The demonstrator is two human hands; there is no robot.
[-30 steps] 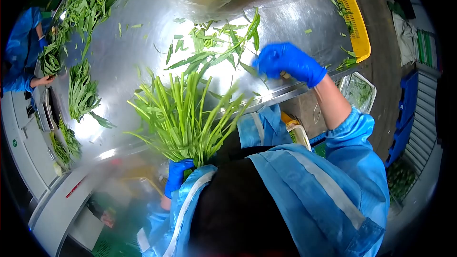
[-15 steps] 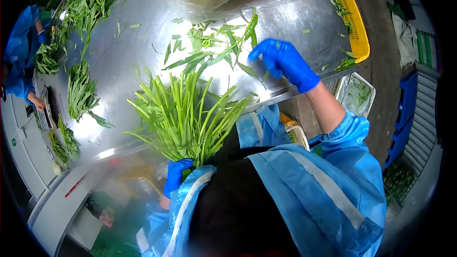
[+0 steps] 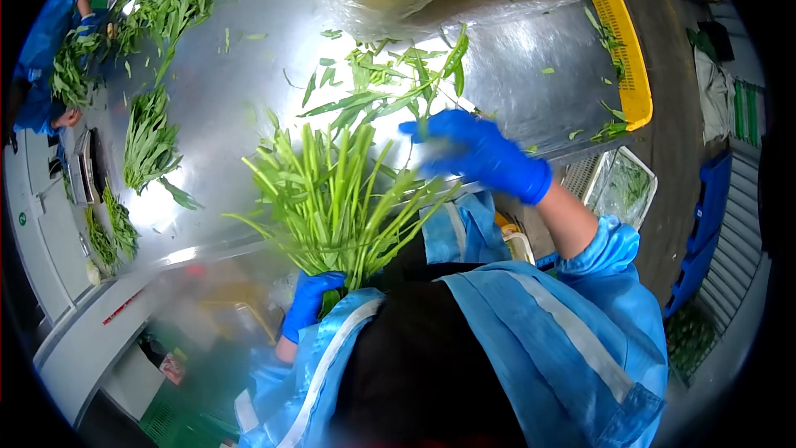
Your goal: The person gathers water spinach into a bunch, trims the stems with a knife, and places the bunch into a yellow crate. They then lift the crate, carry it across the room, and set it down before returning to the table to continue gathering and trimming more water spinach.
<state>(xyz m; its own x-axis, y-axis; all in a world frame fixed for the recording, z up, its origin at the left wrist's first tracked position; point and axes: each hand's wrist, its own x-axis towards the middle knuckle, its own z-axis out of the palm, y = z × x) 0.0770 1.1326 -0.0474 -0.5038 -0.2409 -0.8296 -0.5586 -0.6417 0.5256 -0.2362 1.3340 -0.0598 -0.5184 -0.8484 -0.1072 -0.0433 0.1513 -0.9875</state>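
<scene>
Clamping the left hand [image 3: 313, 297] round the gathered lower part of a bunch of greens [image 3: 327, 207], carrying it in front of the body by the near edge of the metal desk [image 3: 224, 116], fanning the pale stems up and outward. Holding the right hand [image 3: 474, 149] apart from the left, just beside the stems on the right, blurring too much at the fingers to tell whether gripping anything. Showing loose leaves and trimmings [image 3: 385, 75] on the desk beyond. Probably handling as light, springy in the stems, soft and easily bruised in the leaves, perhaps slipping against the gloves if wet. Best grasping round the narrow gathered part, squeezing enough to bind loose stems without crushing.
</scene>
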